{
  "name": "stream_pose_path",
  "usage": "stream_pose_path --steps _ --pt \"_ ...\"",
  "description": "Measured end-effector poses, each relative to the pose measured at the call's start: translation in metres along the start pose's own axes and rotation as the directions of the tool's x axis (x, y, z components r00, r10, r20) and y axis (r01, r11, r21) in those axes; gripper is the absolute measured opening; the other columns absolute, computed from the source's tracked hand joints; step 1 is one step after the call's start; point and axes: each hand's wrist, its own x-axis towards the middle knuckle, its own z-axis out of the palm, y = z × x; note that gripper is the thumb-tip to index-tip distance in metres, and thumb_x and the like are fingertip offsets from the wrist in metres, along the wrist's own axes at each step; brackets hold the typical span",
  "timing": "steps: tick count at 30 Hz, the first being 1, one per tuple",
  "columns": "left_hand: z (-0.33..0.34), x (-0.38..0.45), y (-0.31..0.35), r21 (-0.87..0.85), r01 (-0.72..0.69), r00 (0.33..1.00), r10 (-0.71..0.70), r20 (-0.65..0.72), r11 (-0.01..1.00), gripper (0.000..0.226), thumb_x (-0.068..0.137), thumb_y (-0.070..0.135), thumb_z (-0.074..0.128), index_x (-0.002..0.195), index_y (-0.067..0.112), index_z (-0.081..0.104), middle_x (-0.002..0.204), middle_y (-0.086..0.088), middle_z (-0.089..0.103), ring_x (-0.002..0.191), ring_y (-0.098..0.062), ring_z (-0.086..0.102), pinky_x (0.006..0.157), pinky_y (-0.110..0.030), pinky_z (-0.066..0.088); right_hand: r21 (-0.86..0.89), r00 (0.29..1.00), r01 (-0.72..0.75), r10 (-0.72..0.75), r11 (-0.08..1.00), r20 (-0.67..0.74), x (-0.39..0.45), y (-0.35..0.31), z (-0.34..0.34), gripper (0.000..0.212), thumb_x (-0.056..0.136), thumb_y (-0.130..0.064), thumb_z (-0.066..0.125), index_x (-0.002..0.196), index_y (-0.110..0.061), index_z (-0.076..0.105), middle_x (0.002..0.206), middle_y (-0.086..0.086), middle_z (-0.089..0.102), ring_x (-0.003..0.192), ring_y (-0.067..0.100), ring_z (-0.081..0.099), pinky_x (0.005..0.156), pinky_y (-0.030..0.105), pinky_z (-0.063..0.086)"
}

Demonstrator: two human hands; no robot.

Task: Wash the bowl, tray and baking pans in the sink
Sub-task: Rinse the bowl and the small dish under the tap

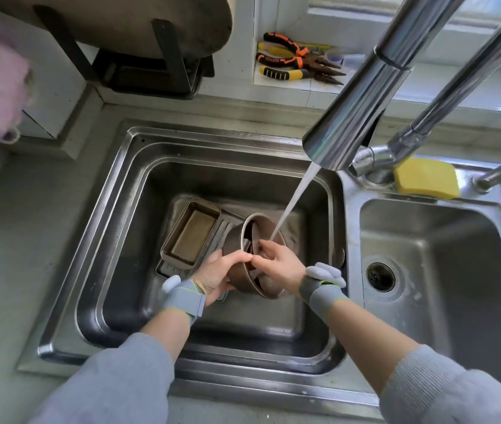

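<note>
The sink (114,209) has two basins; the big left one holds the dishes. The faucet (362,96) reaches in from 1 o'clock, and its stream lands in the round pan (238,240) at the centre of the basin. A flat tray (227,218) lies on the basin floor, mostly hidden. On it, at 10 o'clock from the round pan, sits a loaf pan (191,232), open side up. The round pan is tipped on its side, mouth toward 12 o'clock, held off the floor. The left hand (217,272) grips its outer wall from 8 o'clock, thumb over the rim. The right hand (280,264) comes from 4 o'clock, fingers curled inside the pan, possibly pinching something, too blurred to say. A sponge (425,179) rests beside the faucet base at 3 o'clock, and pliers (292,61) lie on the sill at 12 o'clock
</note>
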Motion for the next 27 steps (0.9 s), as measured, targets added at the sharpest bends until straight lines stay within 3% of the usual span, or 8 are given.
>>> stream_pose_path --steps 6,10,13,16,18,21,24,27 --pt "-0.017 0.013 -0.008 0.001 0.067 0.995 -0.066 -0.08 0.998 0.059 0.055 0.022 0.074 0.11 0.01 0.055 0.105 -0.013 0.072 0.101 -0.024 0.069 0.085 -0.036 0.05 -0.087 0.976 -0.016 -0.004 0.996 -0.219 0.005 -0.003 -0.009 0.016 0.09 -0.012 0.049 0.09 -0.008 0.065 0.09 0.016 0.065 0.088 0.029 0.059 0.071 0.028 0.039" --pt "-0.014 0.028 -0.013 0.022 0.154 0.977 -0.149 -0.151 0.988 0.018 0.078 0.009 0.062 0.095 0.008 0.057 0.083 -0.013 0.065 0.072 -0.02 0.067 0.067 -0.028 0.051 0.234 0.899 -0.056 0.151 0.971 -0.41 0.013 -0.002 -0.02 0.014 0.088 -0.022 0.061 0.084 -0.01 0.069 0.08 0.008 0.067 0.083 0.03 0.066 0.075 0.034 0.053" --pt "-0.013 0.043 -0.016 0.077 0.191 0.955 -0.167 -0.243 0.979 0.029 0.081 0.011 0.059 0.107 0.004 0.048 0.074 -0.013 0.059 0.065 -0.024 0.061 0.057 -0.027 0.052 0.425 0.865 -0.033 0.239 0.904 -0.441 0.012 -0.005 -0.026 0.023 0.081 -0.032 0.07 0.066 -0.015 0.065 0.071 0.005 0.067 0.071 0.025 0.066 0.068 0.035 0.057" --pt "-0.015 0.051 -0.017 0.326 0.224 0.941 -0.117 -0.318 0.918 0.057 0.085 0.024 0.055 0.137 0.007 0.039 0.119 -0.015 0.058 0.098 -0.033 0.062 0.082 -0.042 0.055 0.542 0.863 -0.055 0.313 0.839 -0.397 0.01 -0.007 -0.022 0.054 0.068 -0.057 0.068 0.09 -0.008 0.071 0.086 0.006 0.071 0.079 0.022 0.067 0.075 0.034 0.056" --pt "-0.009 0.047 -0.011 0.429 0.158 0.917 0.029 -0.398 0.889 0.051 0.094 0.031 0.047 0.14 0.009 0.04 0.139 -0.01 0.048 0.124 -0.032 0.049 0.104 -0.039 0.039 0.584 0.865 -0.077 0.346 0.808 -0.364 0.009 -0.004 -0.018 0.057 0.075 -0.055 0.064 0.096 -0.002 0.067 0.092 0.008 0.069 0.085 0.024 0.066 0.082 0.038 0.055" --pt "0.01 0.032 0.005 0.155 -0.016 0.922 0.075 -0.379 0.988 0.055 0.09 0.05 0.047 0.132 0.015 0.051 0.136 -0.003 0.053 0.124 -0.024 0.05 0.111 -0.039 0.035 0.645 0.894 -0.081 0.342 0.76 -0.291 0.001 0.0 -0.016 0.029 0.092 -0.031 0.058 0.077 -0.006 0.062 0.076 0.01 0.064 0.074 0.024 0.061 0.074 0.04 0.053" --pt "0.029 0.017 0.011 -0.266 -0.03 0.952 -0.053 -0.3 0.963 0.038 0.097 0.04 0.047 0.119 0.011 0.058 0.114 -0.011 0.063 0.099 -0.029 0.062 0.092 -0.042 0.05 0.766 0.941 -0.029 0.276 0.642 -0.196 -0.005 0.001 -0.016 0.018 0.095 -0.015 0.052 0.096 0.0 0.063 0.081 0.011 0.065 0.074 0.022 0.061 0.071 0.034 0.051" --pt "0.041 0.005 0.015 -0.376 -0.038 0.959 -0.072 -0.275 0.926 0.037 0.101 0.029 0.042 0.126 0.006 0.053 0.123 -0.018 0.059 0.093 -0.032 0.06 0.087 -0.042 0.046 0.588 0.941 -0.021 0.215 0.809 -0.263 -0.004 0.004 -0.024 0.03 0.093 -0.015 0.052 0.122 -0.007 0.051 0.113 0.015 0.062 0.097 0.027 0.061 0.091 0.04 0.05"
